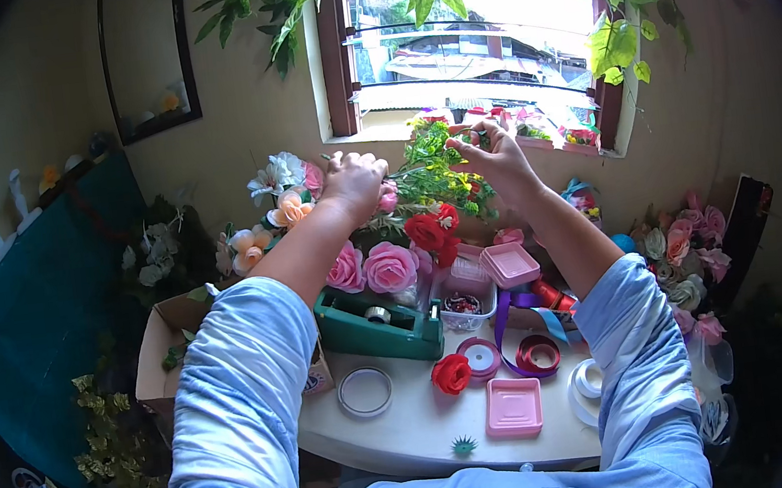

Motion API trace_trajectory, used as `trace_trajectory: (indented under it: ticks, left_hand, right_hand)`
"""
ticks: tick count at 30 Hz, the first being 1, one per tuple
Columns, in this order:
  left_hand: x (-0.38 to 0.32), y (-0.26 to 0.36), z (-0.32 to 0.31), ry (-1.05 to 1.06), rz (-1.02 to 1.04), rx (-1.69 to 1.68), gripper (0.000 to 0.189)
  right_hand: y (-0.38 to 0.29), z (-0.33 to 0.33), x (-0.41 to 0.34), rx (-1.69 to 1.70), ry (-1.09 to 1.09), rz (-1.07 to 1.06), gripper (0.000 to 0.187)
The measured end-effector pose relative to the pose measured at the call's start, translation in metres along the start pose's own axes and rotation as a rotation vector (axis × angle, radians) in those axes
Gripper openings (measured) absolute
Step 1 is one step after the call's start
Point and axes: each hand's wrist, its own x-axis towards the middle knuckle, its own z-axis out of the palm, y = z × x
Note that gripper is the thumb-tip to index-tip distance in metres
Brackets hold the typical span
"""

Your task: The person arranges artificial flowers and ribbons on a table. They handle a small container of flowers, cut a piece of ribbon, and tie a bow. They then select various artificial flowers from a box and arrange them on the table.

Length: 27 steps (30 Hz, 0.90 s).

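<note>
Both my arms reach over the table toward the window. My left hand (353,182) is closed around the stems of a bunch of artificial greenery (433,159) with small yellow-green leaves. At the other side of the bunch, my right hand (497,159) has its fingers pinched at a leafy tip. Below the greenery stand artificial red roses (433,233) and large pink roses (391,267). White flowers (276,176) and peach flowers (250,248) sit to the left of my left hand.
On the white table (412,429) stand a green tape dispenser (379,328), a loose red rose (451,374), a pink plastic tray (514,407), ribbon spools (538,355) and a clear tub of beads (463,304). A cardboard box (158,357) flanks the left; more artificial flowers (684,247) the right.
</note>
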Motion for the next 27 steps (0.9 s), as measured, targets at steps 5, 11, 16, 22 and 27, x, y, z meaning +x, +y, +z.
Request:
trace_trajectory:
  ticks: [5, 11, 16, 22, 27]
  left_hand:
    - [0.016, -0.019, 0.012, 0.266, 0.022, -0.284, 0.02]
    - [0.028, -0.041, -0.011, 0.293, -0.056, -0.565, 0.017]
    - [0.022, -0.051, -0.039, 0.304, -0.034, -0.724, 0.02]
    - [-0.029, -0.045, -0.055, -0.031, -0.062, -1.29, 0.026]
    - [-0.12, -0.052, -0.089, -0.01, -0.183, -1.452, 0.023]
  right_hand:
    - [-0.011, -0.015, -0.003, -0.094, 0.045, 0.002, 0.028]
    - [-0.01, -0.045, -0.005, -0.231, 0.096, -0.052, 0.048]
    - [-0.008, -0.052, -0.012, -0.338, 0.132, -0.074, 0.035]
    - [-0.027, -0.046, -0.055, -0.593, 0.072, -0.346, 0.023]
    - [-0.054, -0.036, -0.105, -0.787, -0.193, -0.273, 0.02]
